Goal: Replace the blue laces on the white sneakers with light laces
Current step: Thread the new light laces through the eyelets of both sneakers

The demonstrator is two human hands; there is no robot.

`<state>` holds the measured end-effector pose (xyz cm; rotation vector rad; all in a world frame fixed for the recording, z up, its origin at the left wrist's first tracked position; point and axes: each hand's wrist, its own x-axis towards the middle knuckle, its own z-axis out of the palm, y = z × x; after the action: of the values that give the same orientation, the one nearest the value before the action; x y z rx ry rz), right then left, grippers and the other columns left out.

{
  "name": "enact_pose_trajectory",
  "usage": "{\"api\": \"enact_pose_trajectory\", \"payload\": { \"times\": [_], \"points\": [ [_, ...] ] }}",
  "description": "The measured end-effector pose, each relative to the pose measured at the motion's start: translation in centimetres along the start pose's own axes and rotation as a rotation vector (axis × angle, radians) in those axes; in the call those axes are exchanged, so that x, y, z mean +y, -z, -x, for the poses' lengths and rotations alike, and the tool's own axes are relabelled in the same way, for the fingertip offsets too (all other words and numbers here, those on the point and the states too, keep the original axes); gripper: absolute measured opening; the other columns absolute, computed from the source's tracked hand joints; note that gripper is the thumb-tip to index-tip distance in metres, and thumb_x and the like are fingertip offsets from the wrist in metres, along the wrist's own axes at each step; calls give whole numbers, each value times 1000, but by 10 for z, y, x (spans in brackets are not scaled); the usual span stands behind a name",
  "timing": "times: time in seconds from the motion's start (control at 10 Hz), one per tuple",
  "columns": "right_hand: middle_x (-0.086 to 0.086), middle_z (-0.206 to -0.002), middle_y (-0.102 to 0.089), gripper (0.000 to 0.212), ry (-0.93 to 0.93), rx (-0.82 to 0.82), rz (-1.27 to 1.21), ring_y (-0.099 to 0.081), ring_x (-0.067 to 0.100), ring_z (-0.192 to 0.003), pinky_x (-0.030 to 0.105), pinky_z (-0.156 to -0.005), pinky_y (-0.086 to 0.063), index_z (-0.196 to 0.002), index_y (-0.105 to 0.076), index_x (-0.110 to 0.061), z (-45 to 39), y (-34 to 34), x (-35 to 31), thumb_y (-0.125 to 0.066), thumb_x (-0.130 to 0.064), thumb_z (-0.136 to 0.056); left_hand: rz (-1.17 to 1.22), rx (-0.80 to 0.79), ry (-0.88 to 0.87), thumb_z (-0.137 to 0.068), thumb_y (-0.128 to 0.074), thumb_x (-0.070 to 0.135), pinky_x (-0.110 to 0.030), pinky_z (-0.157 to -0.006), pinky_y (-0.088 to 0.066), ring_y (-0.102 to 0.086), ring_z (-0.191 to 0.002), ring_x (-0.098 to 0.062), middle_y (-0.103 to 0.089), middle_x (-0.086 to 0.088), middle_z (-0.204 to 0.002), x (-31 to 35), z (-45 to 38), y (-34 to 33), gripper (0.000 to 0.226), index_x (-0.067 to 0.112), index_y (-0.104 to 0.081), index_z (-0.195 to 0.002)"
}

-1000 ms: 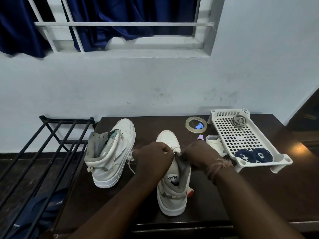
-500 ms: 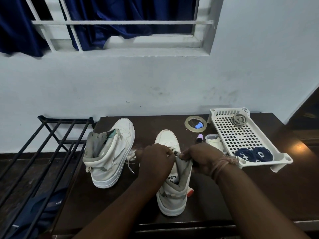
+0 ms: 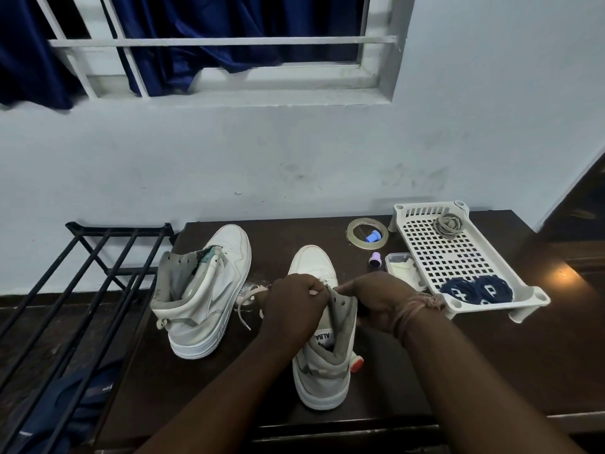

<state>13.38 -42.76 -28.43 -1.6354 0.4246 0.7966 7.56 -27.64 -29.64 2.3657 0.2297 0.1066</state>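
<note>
— Dark wood bench under a barred window, pale wall behind. What's different from a second ago?

— Not much in the head view. My hands have drawn a little closer to me along the near sneaker, from mid-tongue up towards the collar. My left hand is curled over the left eyelet flap; my right hand pinches the right flap and pulls it open. A light lace trails off to the left between the two shoes.

— So what does that mean for the job?

— I judge I'm threading the upper eyelets now, so this shoe is nearly laced. The exact hole is hidden under my fingers.

— And the other sneaker?

— Standing to the left, apart from mine, tongue loose; I see no lace through its front.

— The blue laces?

— Coiled in the near end of the white tray, at right. A grey bundle sits at its far end.

— Anything in the way?

— A tape roll, two small caps and a small tub lie beyond my right hand, clear of it. The black rack stands off the bench's left edge.
</note>
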Motion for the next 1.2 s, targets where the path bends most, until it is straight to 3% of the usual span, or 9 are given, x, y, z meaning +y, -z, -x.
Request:
{"api": "enact_pose_trajectory", "payload": {
  "times": [0.1, 0.2, 0.3, 0.4, 0.5, 0.7, 0.9, 1.1, 1.2],
  "points": [
    [23, -110, -70, 34, 46, 14, 40, -71, 35, -93, 41, -75, -61, -109, -68, -1, -4, 8, 2, -73, -10, -76, 0, 49, 48, -63, -59, 56, -41, -94, -49, -63, -98, -15, -68, 13, -93, -1, 1, 4, 25, 44, -68, -84],
    [17, -83, -64, 6, 199, 113, -86, -62, 23, -67, 30, -59, -52, -84, -61, 0, 8, 19, -16, -55, 1, -85, 14, 38, 191, -59, -66, 54, -41, -102, -46, -55, -112, -19, -61, 5, -112, -2, 2, 15, 50, 43, -60, -108],
    [24, -99, -63, 29, 376, 206, -580, -65, 24, -77, 30, -73, -58, -91, -53, 6, 17, 34, -38, -25, 11, -96, 151, -11, 307, -58, -68, 56, -40, -101, -48, -59, -113, -22, -64, -1, -117, -5, 5, 22, 68, 30, -55, -119],
    [29, -103, -66, 29, 440, 224, -364, -66, 34, -84, 44, -92, -55, -99, -61, 15, 28, 29, -40, -35, 2, -97, 230, -65, 367, -68, -73, 48, -38, -99, -48, -60, -110, -23, -62, -2, -116, -3, 10, 23, 65, 21, -50, -123],
    [24, -117, -69, 25, 377, 39, 407, -65, 29, -98, 43, -104, -49, -113, -69, 6, 35, 19, -26, -55, -3, -94, 235, -111, 377, -60, -63, 50, -43, -100, -49, -59, -110, -24, -61, -3, -114, 1, 13, 24, 64, 23, -47, -116],
    [9, -98, -73, 20, 324, 58, 670, -69, 23, -99, 32, -90, -52, -92, -78, -11, 37, 8, -19, -59, -7, -89, 191, -143, 402, -62, -55, 53, -43, -102, -46, -56, -114, -27, -61, -5, -115, 3, 15, 26, 57, 23, -47, -110],
    [4, -60, -53, 22, 381, 53, -535, -47, 17, -50, 23, -47, -39, -69, -49, -14, 45, 28, -42, -46, -12, -91, 156, -117, 413, -76, -63, 46, -42, -105, -43, -52, -120, -31, -57, -8, -123, 2, 15, 23, 52, 21, -39, -115],
    [-2, -49, -52, 45, 108, 204, 618, -49, 17, -49, 24, -51, -40, -63, -63, -19, 55, 15, -25, -63, -58, -86, 148, -113, 408, -65, -59, 51, -42, -104, -44, -53, -118, -29, -58, -6, -121, 1, 14, 23, 60, 22, -40, -114],
    [-3, -42, -47, 55, 146, 174, 542, -44, 16, -44, 30, -55, -37, -45, -57, -17, 50, 11, -25, -70, -57, -81, 147, -92, 401, -66, -60, 49, -41, -104, -45, -53, -119, -28, -58, -5, -120, 0, 15, 23, 59, 22, -43, -114]
  ]
}}
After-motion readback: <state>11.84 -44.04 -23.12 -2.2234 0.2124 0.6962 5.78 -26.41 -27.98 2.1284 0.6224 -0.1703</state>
